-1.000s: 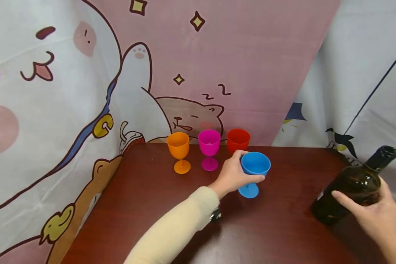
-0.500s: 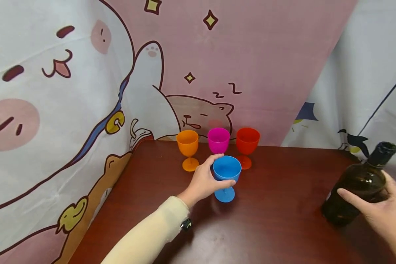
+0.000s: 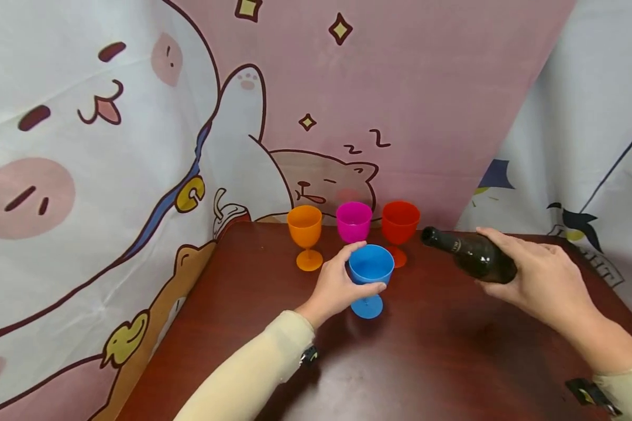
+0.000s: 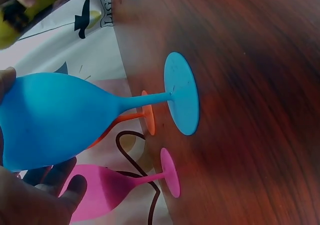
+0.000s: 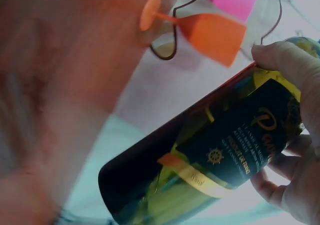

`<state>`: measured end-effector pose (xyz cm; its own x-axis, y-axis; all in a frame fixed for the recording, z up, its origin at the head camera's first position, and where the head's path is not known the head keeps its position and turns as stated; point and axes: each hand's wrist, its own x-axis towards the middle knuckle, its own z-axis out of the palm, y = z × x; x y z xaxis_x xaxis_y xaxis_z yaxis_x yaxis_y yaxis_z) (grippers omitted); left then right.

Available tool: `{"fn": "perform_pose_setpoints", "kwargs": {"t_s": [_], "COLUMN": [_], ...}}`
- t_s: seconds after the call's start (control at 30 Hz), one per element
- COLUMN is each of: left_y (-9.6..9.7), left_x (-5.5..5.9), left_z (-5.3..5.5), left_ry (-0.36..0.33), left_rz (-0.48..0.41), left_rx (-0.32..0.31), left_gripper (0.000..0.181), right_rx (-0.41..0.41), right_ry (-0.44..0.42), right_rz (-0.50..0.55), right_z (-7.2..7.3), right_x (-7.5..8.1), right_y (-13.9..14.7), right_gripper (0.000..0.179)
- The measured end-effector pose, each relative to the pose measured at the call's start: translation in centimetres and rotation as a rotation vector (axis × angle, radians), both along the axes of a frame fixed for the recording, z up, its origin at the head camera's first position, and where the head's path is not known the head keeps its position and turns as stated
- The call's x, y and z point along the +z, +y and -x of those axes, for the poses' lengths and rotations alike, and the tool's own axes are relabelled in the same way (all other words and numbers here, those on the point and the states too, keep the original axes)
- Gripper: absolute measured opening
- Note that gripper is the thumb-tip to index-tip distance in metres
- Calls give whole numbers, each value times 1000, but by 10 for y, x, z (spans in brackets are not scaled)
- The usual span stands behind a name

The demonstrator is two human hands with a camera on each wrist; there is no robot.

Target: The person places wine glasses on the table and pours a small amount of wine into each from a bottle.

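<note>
My left hand [image 3: 342,283] grips the bowl of a blue plastic goblet [image 3: 371,266] between thumb and fingers. The goblet stands upright, its foot [image 4: 182,94] at the tabletop; whether it touches is hard to tell. To the right, my right hand [image 3: 537,275] holds a dark glass wine bottle [image 3: 479,257] around its body. The bottle is tipped over, its open mouth pointing left towards the blue goblet but apart from it. Its dark label with gold lettering [image 5: 235,140] shows in the right wrist view. No liquid is visible at the mouth.
Behind the blue goblet, orange [image 3: 305,228], magenta [image 3: 354,221] and red [image 3: 400,222] goblets stand in a row near the back edge of the brown table [image 3: 426,362]. A printed cloth backdrop [image 3: 426,105] hangs right behind the table.
The blue goblet has moved left, from in front of the red goblet to in front of the magenta one. My right hand has raised the bottle, brought it left and tipped it over.
</note>
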<state>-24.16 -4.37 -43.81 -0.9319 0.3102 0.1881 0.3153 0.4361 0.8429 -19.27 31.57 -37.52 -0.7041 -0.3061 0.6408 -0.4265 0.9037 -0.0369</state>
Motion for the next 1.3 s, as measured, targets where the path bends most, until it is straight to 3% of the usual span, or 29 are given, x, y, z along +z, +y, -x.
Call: {"fn": "perform_pose_setpoints", "kwargs": {"t_s": [0.17, 0.43, 0.7, 1.3], "left_y": [0, -1, 0, 3], "left_x": [2, 1, -1, -5], "left_z": [0, 0, 3, 7], "left_ry": [-6, -30, -13, 21], "left_rz": [-9, -18, -15, -15], "left_rx": [8, 8, 5, 2], "left_gripper": [87, 88, 90, 89], "right_rx": [79, 99, 69, 14], "right_ry": [99, 116, 83, 27], "right_rz": [-142, -313, -420, -482], "right_z": [11, 19, 25, 25], "right_x": [25, 44, 47, 51], "right_y": [-24, -52, -58, -51], "right_gripper": [95, 102, 102, 100]}}
